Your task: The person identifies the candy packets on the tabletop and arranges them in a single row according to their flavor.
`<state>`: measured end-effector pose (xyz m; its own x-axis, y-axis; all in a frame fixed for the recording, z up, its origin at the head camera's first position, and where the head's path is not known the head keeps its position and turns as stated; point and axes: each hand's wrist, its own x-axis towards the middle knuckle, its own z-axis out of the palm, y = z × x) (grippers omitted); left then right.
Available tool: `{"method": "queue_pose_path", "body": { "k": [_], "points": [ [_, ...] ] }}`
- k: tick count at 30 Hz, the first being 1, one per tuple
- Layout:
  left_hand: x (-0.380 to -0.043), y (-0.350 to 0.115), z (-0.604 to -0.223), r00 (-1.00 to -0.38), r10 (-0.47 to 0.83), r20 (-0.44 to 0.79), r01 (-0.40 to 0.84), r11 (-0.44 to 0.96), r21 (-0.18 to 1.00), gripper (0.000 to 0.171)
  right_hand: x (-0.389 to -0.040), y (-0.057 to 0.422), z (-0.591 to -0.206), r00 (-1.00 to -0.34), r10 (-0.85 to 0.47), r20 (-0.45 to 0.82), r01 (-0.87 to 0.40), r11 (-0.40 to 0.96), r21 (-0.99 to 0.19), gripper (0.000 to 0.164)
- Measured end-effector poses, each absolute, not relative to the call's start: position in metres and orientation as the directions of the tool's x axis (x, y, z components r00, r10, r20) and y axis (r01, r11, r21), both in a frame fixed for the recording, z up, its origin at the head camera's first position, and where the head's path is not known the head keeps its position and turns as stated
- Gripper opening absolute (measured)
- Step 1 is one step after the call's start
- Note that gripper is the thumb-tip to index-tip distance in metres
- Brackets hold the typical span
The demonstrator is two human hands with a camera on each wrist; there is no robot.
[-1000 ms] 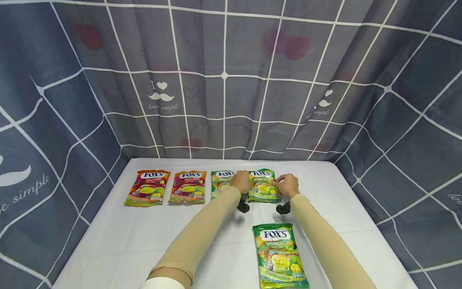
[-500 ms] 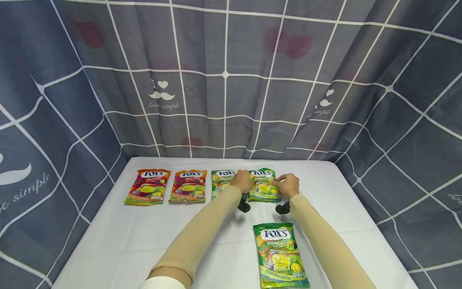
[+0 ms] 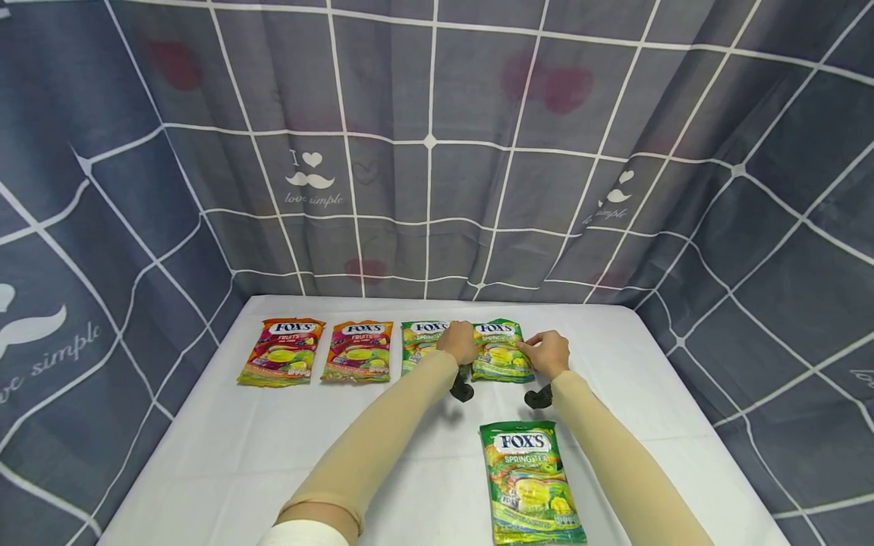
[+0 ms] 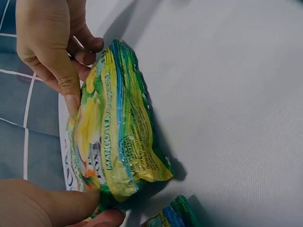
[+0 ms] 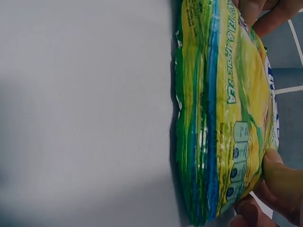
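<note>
Both hands are on a green Fox's Spring Tea candy bag [image 3: 498, 355] at the back of the white table. My left hand [image 3: 459, 343] pinches its left edge between thumb and finger. At the opposite edge, my right hand [image 3: 548, 353] grips it with thumb on top and fingers beneath. The left wrist view shows the bag [image 4: 111, 123] puffed, its lower seam close to the cloth. In the right wrist view the bag [image 5: 232, 104] lies between both hands. A second green bag [image 3: 418, 345] is just left, partly hidden by my left hand.
Two red-orange Fox's Fruits bags [image 3: 281, 353] lie to the left in the same back row. Another green Spring Tea bag [image 3: 532, 485] lies nearer me, between the forearms. A dark checked curtain [image 3: 382, 182] surrounds the table [image 3: 225, 462] at the back and sides.
The head view has shifted very slightly. Both hands keep their hold on the green candy bag, with no clear movement of the bag on the table.
</note>
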<state>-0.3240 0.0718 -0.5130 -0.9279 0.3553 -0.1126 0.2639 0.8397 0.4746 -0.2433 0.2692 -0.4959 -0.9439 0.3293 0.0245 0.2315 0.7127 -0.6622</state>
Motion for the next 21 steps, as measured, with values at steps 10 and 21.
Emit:
{"method": "queue_pose_path", "body": {
  "k": [10,21],
  "points": [
    [-0.288,0.051,-0.466,-0.913,0.402,-0.067,0.29,0.757,0.586,0.022,-0.233,0.29,-0.491,-0.96,0.279,-0.032,0.213,0.649,-0.73,0.045],
    [-0.251,0.032,-0.444,-0.854,0.512,-0.096,0.289,0.62,0.73,0.019,-0.196,0.311,-0.47,-0.988,0.136,-0.067,0.144,0.706,-0.693,0.048]
  ]
}}
